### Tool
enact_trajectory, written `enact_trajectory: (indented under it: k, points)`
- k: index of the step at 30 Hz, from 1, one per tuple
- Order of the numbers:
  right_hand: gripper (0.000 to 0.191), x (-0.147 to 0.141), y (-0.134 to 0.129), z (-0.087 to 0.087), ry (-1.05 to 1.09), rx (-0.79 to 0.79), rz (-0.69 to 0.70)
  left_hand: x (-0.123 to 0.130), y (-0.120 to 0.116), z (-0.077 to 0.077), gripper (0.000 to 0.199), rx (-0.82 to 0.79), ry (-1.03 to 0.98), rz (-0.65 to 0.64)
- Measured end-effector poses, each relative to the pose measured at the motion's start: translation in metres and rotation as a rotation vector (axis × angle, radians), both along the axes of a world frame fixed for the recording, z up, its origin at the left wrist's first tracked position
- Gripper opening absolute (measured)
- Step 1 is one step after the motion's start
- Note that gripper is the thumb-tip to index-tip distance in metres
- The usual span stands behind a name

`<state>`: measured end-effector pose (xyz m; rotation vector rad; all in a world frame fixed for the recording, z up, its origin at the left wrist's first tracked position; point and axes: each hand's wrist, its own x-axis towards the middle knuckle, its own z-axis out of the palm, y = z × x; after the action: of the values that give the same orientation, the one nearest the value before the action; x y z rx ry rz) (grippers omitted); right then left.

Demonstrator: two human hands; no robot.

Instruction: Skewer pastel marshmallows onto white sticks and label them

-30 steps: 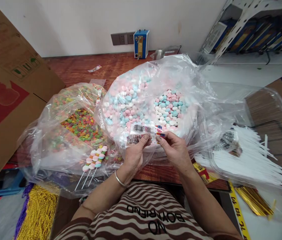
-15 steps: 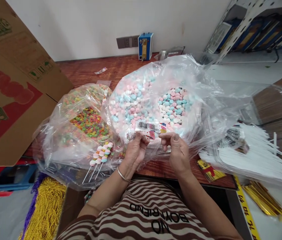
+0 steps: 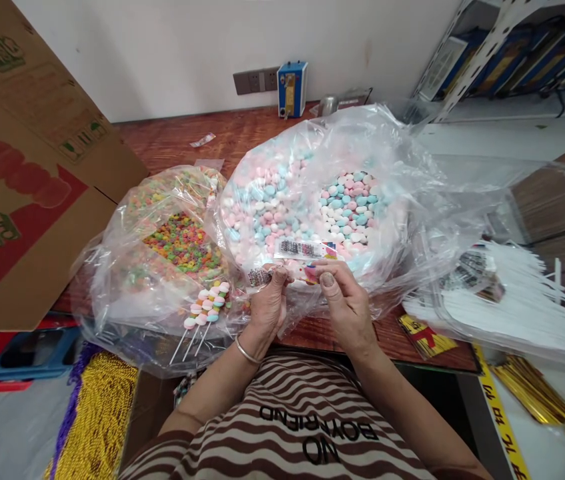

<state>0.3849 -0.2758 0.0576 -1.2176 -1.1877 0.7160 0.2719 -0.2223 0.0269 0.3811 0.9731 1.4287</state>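
My left hand (image 3: 268,300) pinches a small clear printed plastic wrapper (image 3: 298,272) near its left part. My right hand (image 3: 346,303) has its thumb and index finger closed on the right end of it. Just behind, another printed wrapper (image 3: 305,249) lies on a big clear bag of pink, blue and white candies (image 3: 347,207). Left of that is a clear bag of small colourful ring-shaped pieces (image 3: 182,243). On its front lie three candy skewers (image 3: 207,307) side by side, with their white sticks toward me.
A large cardboard box (image 3: 27,167) stands at left. On the right, a clear plastic tray (image 3: 442,327) holds white sticks (image 3: 512,293) and printed wrappers. A yellow packet (image 3: 427,337) lies at the table's front edge, gold twist ties (image 3: 535,390) beyond. A blue device (image 3: 292,90) stands by the wall.
My right hand has moved left and closed its fingertips on the wrapper's right end. My left hand keeps its pinch. The view has shifted slightly.
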Motion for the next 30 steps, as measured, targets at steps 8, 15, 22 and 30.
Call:
enact_trajectory:
  k: [8,15,22,30]
  points:
    - [0.019,-0.005,0.013,-0.039,0.352,-0.137,0.053,-0.003,0.000,0.003,0.036,0.178,0.132,-0.082]
    - [0.015,0.002,0.008,-0.034,0.201,-0.059,-0.013,-0.013,0.010,-0.001,0.051,0.092,0.109,-0.136]
    - [0.016,-0.001,0.006,-0.022,-0.004,-0.005,-0.086,-0.007,0.001,0.000,0.045,0.018,-0.047,-0.229]
    - [0.013,-0.010,-0.009,0.001,-0.168,0.174,-0.003,-0.014,0.004,0.009,0.037,-0.222,-0.382,-0.283]
